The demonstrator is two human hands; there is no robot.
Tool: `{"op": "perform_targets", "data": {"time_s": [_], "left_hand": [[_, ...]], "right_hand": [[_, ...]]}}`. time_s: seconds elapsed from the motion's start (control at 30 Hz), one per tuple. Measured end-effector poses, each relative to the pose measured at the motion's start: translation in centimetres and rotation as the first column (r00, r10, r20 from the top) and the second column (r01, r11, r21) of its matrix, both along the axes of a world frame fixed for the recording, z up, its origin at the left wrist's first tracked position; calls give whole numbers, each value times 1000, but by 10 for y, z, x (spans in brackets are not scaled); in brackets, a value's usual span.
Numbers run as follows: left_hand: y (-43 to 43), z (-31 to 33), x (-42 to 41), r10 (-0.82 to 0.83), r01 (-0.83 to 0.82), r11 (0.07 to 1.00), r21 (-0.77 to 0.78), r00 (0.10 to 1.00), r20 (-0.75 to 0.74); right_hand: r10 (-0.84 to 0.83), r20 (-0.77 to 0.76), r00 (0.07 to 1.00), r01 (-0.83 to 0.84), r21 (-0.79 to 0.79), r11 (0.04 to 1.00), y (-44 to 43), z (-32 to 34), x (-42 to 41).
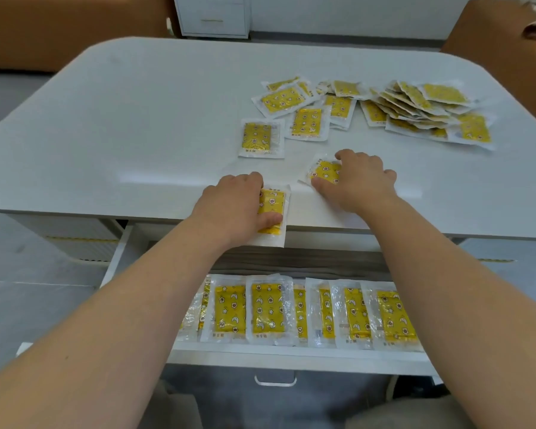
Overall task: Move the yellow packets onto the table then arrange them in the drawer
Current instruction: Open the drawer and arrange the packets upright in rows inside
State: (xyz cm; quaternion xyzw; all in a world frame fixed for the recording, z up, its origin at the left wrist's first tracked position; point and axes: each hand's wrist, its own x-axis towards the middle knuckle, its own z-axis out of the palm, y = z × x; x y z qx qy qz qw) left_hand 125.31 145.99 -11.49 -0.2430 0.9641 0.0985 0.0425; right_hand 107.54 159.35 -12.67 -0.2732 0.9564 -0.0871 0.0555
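Several yellow packets (375, 106) in clear wrappers lie scattered on the right half of the white table (143, 125). My left hand (229, 205) grips one yellow packet (276, 199) that hangs over the table's front edge, thumb on its top. My right hand (356, 181) rests on another yellow packet (324, 171) a little further in, fingers curled around it. Below the edge, the open drawer (291, 354) holds a row of several yellow packets (266, 308) laid side by side and overlapping.
A single packet (260, 139) lies apart left of the pile. Brown seats (44, 29) stand at the back left and right. A white cabinet (214, 17) stands behind the table. The drawer's handle (275, 380) faces me.
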Motion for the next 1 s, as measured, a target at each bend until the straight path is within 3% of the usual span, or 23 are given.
{"op": "perform_targets", "data": {"time_s": [0.13, 0.27, 0.5, 0.67, 0.77, 0.87, 0.93, 1.0], "left_hand": [[1, 1, 1, -32, 31, 999, -32, 999, -24], [1, 0, 1, -28, 27, 998, -55, 999, -17], [-6, -5, 0, -61, 61, 998, -2, 998, 32], [-8, -6, 1, -54, 54, 998, 17, 998, -33], [-7, -4, 0, -41, 44, 998, 43, 997, -66], [-8, 7, 0, 11, 18, 964, 264, 994, -111], [-14, 19, 4, 20, 7, 934, 356, 997, -72], [-23, 33, 15, -29, 4, 921, 389, 998, 59]], "right_hand": [[14, -26, 1000, -14, -6, 1000, 5, 2, 0], [-41, 76, 996, 45, -54, 998, 10, 9, -4], [-96, 71, 993, 102, -84, 991, 13, 27, 7], [-65, 119, 991, 90, -212, 973, 12, 48, 22], [-59, 242, 969, 153, -391, 908, 12, 52, 29], [-5, 414, 910, 248, -536, 807, 12, 54, 36], [93, 528, 844, 285, -589, 756, 12, 59, 41], [190, 587, 787, 263, -597, 757, 13, 62, 46]]}}
